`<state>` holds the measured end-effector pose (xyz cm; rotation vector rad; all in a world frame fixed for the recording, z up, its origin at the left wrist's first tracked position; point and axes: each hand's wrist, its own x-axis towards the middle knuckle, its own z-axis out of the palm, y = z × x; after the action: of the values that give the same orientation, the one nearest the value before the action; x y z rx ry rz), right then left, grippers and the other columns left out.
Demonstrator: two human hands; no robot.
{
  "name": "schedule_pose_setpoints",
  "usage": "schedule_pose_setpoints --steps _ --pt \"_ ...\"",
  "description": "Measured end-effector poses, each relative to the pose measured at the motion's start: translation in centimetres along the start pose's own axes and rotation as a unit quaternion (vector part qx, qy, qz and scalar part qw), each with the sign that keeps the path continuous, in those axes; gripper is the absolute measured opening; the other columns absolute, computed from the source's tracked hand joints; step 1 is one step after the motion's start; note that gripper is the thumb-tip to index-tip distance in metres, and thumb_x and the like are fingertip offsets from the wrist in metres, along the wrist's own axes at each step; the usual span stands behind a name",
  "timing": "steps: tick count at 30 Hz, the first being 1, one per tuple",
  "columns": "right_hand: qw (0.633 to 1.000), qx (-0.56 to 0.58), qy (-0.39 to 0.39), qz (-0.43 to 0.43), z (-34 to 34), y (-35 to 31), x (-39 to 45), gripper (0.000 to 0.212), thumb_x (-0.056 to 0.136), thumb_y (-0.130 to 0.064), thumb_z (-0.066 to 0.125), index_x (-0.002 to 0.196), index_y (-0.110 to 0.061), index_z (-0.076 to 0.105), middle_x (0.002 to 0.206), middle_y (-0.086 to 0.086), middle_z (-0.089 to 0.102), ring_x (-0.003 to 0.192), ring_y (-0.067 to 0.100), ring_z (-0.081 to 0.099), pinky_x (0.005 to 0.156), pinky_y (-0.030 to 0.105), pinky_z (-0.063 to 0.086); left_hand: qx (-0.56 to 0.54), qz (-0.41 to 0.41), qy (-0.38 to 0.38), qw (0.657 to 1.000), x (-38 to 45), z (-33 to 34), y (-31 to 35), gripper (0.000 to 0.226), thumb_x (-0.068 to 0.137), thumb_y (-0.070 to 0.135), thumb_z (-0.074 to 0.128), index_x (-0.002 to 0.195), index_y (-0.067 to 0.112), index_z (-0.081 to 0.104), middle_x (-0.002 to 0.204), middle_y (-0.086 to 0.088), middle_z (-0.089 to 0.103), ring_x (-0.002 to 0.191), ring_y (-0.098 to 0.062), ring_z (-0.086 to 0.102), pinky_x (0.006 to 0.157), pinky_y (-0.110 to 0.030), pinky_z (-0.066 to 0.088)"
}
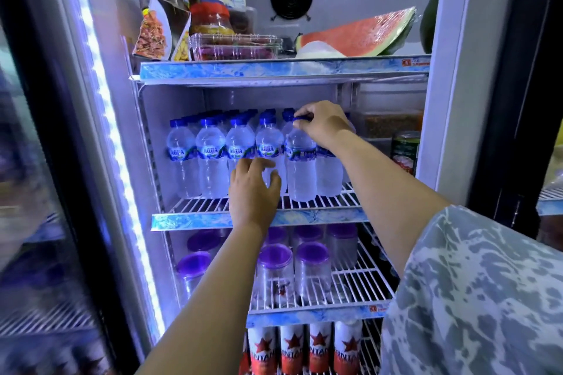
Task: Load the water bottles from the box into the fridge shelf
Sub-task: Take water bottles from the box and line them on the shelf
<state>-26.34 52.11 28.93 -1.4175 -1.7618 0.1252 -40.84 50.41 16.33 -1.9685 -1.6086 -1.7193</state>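
Note:
Several clear water bottles (211, 155) with blue caps and blue-green labels stand in rows on the middle wire shelf (332, 199) of the open fridge. My right hand (323, 123) is shut on the blue cap of a front-row water bottle (301, 167) at the right end of the row, which stands on the shelf. My left hand (253, 192) is lower, with fingers spread against the base of the neighbouring front bottle (269, 143), holding nothing. The box is out of view.
The top shelf holds jars (210, 20), a clear tray (234, 47) and a wrapped watermelon slice (362, 35). Purple-lidded cups (310, 268) fill the shelf below; red-starred cans (292, 347) stand under those. A can (405, 152) and tub sit right of the bottles. The glass door (45, 161) hangs open left.

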Motion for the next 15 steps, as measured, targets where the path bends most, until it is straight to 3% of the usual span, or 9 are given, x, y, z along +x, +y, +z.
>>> schedule_pose_setpoints --steps 4,10,12,15 --pt "1.000 -0.014 -0.011 0.014 0.4 -0.7 0.8 0.027 0.093 -0.018 0.061 0.119 -0.013 0.066 0.121 0.010 0.067 0.108 0.025 0.063 0.086 0.026 0.047 0.088 -0.022 -0.030 0.995 -0.9 -0.5 -0.5 0.016 0.089 0.026 0.053 0.099 0.020 0.065 0.106 -0.001 0.059 0.101 -0.024 0.054 0.064 -0.035 0.047" --pt "0.995 -0.093 -0.029 -0.003 0.5 -0.9 1.6 0.030 0.096 -0.017 0.056 0.126 -0.014 0.062 0.129 0.006 0.063 0.116 0.025 0.060 0.095 0.028 0.048 0.142 -0.027 -0.048 0.988 -1.1 -0.4 0.0 0.025 0.091 0.029 0.044 0.085 0.020 0.067 0.086 -0.002 0.064 0.079 -0.026 0.058 0.053 -0.027 0.035" --pt "0.990 -0.130 -0.049 -0.008 0.1 -1.1 1.8 0.030 0.098 -0.016 0.053 0.127 -0.016 0.061 0.130 0.006 0.062 0.112 0.025 0.061 0.089 0.027 0.048 0.162 -0.020 -0.049 0.985 -1.1 -0.3 -0.1 0.031 0.092 0.029 0.042 0.077 0.017 0.066 0.074 -0.003 0.061 0.071 -0.027 0.056 0.048 -0.026 0.028" --pt "0.985 -0.157 -0.061 -0.019 -0.2 -1.3 2.0 0.030 0.096 -0.014 0.050 0.123 -0.020 0.062 0.126 0.003 0.064 0.090 0.021 0.060 0.074 0.024 0.044 0.172 -0.031 -0.051 0.983 -1.2 -0.3 0.0 0.035 0.091 0.028 0.041 0.065 0.016 0.060 0.060 -0.001 0.050 0.061 -0.025 0.047 0.043 -0.025 0.020"
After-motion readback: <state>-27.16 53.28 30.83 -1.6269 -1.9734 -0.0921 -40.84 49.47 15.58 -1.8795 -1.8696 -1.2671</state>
